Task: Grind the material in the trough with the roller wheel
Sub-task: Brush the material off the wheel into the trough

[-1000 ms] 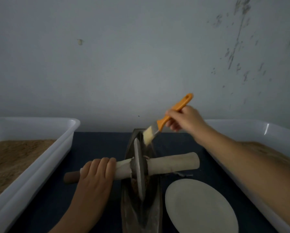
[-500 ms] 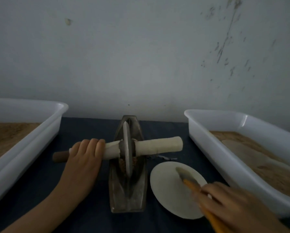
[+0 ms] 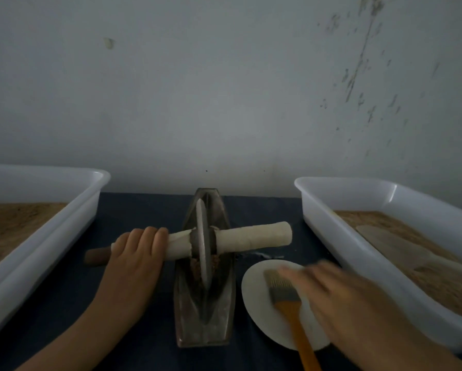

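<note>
1. Head view: the left hand (image 3: 137, 253) comes in from seven o'clock, palm down, its fingers curled over the cloth-wrapped axle (image 3: 254, 238) on the left side of the roller wheel (image 3: 202, 243); the bare wooden end of the axle pokes out past the hand toward nine o'clock.
2. The roller wheel stands on edge in the metal trough (image 3: 205, 303), at the middle of the frame, its axle lying across the trough from nine to three o'clock.
3. Brown material (image 3: 196, 267) sits in the trough just beside the wheel, on the side toward six o'clock.
4. The right hand (image 3: 339, 298) reaches in from five o'clock, blurred, over the white plate (image 3: 256, 303); it appears spread with fingers extended, but whether it touches anything I cannot tell.
5. A brush (image 3: 287, 301) with an orange handle lies on the plate, bristles toward twelve o'clock, handle running toward six o'clock, just beside the right hand.
6. The plate lies at four o'clock from the trough, on the dark cloth (image 3: 133, 210).
7. White tubs holding brown powder stand at nine o'clock (image 3: 63, 223) and three o'clock (image 3: 358, 250).
</note>
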Tool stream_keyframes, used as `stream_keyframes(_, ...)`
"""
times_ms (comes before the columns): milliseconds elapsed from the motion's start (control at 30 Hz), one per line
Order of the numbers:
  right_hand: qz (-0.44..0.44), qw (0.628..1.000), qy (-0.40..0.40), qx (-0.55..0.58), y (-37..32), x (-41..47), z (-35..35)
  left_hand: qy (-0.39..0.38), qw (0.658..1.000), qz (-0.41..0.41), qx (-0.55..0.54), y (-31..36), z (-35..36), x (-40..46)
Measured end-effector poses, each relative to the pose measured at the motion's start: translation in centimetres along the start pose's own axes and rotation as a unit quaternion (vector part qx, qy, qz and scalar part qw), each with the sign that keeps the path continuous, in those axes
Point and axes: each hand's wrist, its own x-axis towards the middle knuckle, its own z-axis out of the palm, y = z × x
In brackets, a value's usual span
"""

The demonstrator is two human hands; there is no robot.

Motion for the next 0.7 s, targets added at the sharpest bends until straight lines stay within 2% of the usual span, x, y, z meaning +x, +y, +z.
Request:
stream_keyframes(67,0.028,0.996,0.071,0.040,0.1,2.6,-0.3,0.000,1.000,0.003,-0.003,0.0,-0.1,0.1)
stream_keyframes(100,0.031,0.995,0.080,0.045,-0.1,3.9,-0.1,-0.001,1.000,0.003,-0.005,0.0,-0.2,0.2)
stream_keyframes(267,0.032,0.997,-0.014,0.070,-1.4,7.2,3.9,0.011,0.999,0.023,-0.024,-0.6,-0.5,0.5)
stream_keyframes(467,0.063,0.995,0.067,0.036,-1.5,8.7,7.2,-0.014,1.000,-0.008,0.005,-1.1,-0.5,1.0)
stream_keyframes(700,0.091,0.994,0.038,0.047,0.2,11.9,9.1,-0.060,0.998,-0.019,0.017,-1.3,1.2,4.5)
